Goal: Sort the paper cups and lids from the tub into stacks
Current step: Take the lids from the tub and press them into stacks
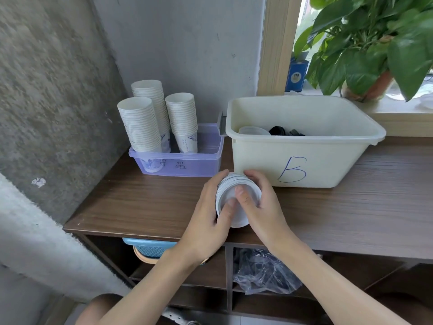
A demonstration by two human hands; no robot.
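Clasped stack of lids (226,192) between left hand (206,221) and right hand (264,207), fingers curled round its rim, mid lid-stacking; next probably called for standing it beside tub (304,160).

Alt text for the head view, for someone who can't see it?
The left hand and right hand grip a stack of round white lids over the dark wooden counter, before a cream plastic tub marked B. Three stacks of white paper cups stand in a translucent purple tray.

Left hand (206,222) and right hand (263,208) clasp one lid stack (226,190).
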